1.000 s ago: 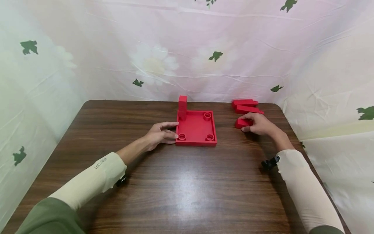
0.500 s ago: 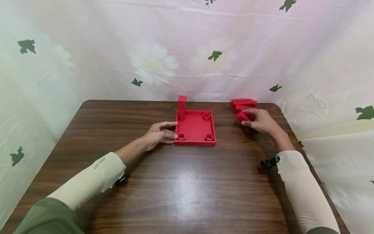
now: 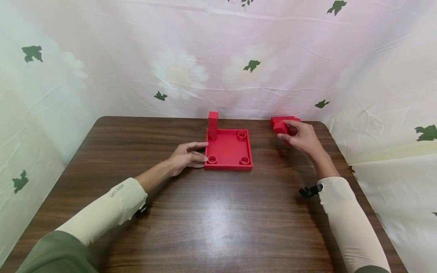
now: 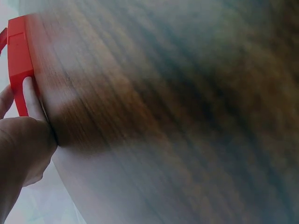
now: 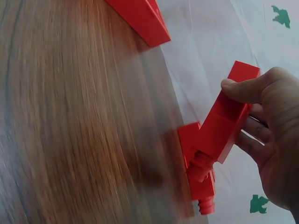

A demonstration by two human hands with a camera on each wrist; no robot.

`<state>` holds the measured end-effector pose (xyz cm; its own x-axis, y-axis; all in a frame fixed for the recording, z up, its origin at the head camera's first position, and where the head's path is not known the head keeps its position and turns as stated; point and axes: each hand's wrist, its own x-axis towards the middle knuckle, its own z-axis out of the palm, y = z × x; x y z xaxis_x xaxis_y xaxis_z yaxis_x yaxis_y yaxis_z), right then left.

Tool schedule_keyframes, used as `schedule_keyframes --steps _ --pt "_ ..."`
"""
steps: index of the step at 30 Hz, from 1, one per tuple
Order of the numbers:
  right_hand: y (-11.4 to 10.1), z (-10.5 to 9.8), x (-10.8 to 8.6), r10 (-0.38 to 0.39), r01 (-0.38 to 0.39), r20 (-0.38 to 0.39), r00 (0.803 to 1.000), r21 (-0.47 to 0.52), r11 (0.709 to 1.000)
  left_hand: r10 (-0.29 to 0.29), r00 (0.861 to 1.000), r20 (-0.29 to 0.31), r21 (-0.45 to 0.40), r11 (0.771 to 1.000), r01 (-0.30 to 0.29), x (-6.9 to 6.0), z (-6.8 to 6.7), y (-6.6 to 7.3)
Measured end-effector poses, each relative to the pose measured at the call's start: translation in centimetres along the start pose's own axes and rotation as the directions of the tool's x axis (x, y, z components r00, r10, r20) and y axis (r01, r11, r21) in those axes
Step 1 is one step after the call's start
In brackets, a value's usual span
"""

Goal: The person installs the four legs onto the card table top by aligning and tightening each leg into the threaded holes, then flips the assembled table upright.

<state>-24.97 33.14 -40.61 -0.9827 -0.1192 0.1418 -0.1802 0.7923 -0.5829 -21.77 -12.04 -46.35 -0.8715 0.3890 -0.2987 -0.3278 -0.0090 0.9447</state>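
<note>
A square red tray point(image 3: 229, 149) has round sockets showing in three corners, and a red block-shaped leg point(image 3: 213, 123) stands upright in its far-left corner. My left hand point(image 3: 186, 157) touches the tray's left side with extended fingers. To the right of the tray, my right hand point(image 3: 302, 138) pinches another red leg point(image 5: 217, 130) between thumb and fingers. That leg is tilted off the table, its threaded end pointing down in the right wrist view. Behind it lie more red legs point(image 5: 203, 189), partly hidden by the held leg and hand.
The brown wooden table point(image 3: 218, 216) has a rounded far edge, close behind the lying legs. A pale patterned cloth point(image 3: 218, 91) hangs behind the table and along both sides. A dark wrist camera point(image 3: 310, 190) sits on the right sleeve.
My right hand has raised its leg from the table, shifted slightly away toward the back, and tilted it. The left hand and tray have stayed in place.
</note>
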Motion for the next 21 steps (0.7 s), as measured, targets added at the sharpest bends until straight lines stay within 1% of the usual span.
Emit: schedule_keyframes --steps 4,6,10,14,21 --pt "-0.7 0.6 -0.1 -0.038 0.039 -0.057 0.998 0.032 0.999 -0.008 1.0 -0.01 -0.005 1.0 0.008 0.0 0.0 -0.1" --pt "-1.1 0.9 -0.2 -0.035 0.039 -0.069 0.997 0.058 0.998 -0.009 1.0 -0.011 -0.002 1.0 0.009 0.0 0.0 -0.1" --pt "-1.9 1.5 -0.1 -0.001 0.01 -0.073 0.997 0.118 0.993 -0.015 1.0 -0.012 0.001 1.0 0.015 0.0 0.0 -0.1" --pt "-2.2 2.0 0.0 0.043 -0.03 -0.073 0.996 0.175 0.984 -0.015 1.0 -0.013 0.011 1.0 0.016 -0.2 0.0 0.0" --pt "-2.6 2.6 0.0 0.088 -0.056 -0.118 0.989 0.256 0.965 -0.012 1.0 -0.005 0.025 1.0 0.012 -0.1 0.0 0.0"
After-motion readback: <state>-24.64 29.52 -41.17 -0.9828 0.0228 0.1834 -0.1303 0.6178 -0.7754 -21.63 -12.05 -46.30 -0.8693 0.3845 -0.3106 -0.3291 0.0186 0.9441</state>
